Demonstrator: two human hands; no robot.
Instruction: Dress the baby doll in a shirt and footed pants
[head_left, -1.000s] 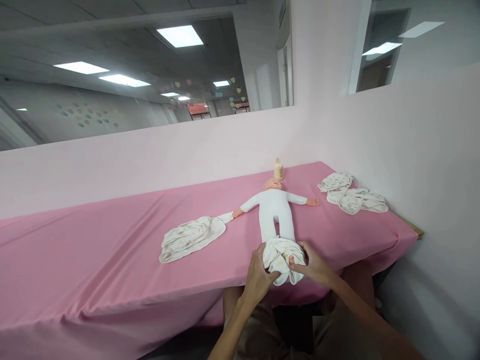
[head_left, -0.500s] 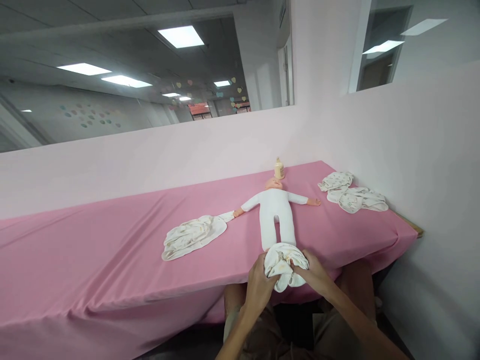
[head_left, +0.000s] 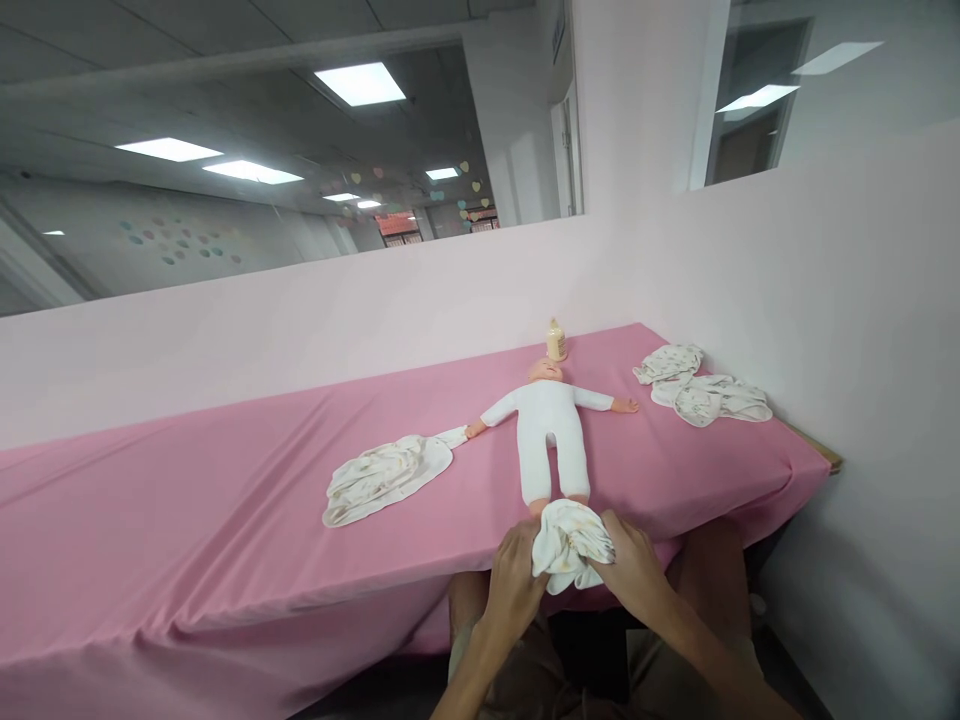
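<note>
A bunched white cloth with a small print (head_left: pixel 571 540) hangs between my two hands at the table's front edge. My left hand (head_left: pixel 519 565) grips its left side, and my right hand (head_left: pixel 628 560) is closed on its right side. Just beyond the cloth a baby doll (head_left: pixel 550 430) in a white body suit lies on its back, arms spread, head toward the wall. The cloth covers part of the doll's feet; whether it touches them I cannot tell.
A pink sheet (head_left: pixel 247 480) drapes the table. Left of the doll lies a crumpled printed cloth (head_left: pixel 386 480), its narrow end at the doll's hand. Two more printed garments (head_left: pixel 720 398) (head_left: pixel 671 363) rest at the right by the wall. A pump bottle (head_left: pixel 556 341) stands behind the doll's head.
The cloth has been gathered and turned in my hands and sits slightly lower, so more of the doll's feet shows. The doll and the other cloths stay where they were.
</note>
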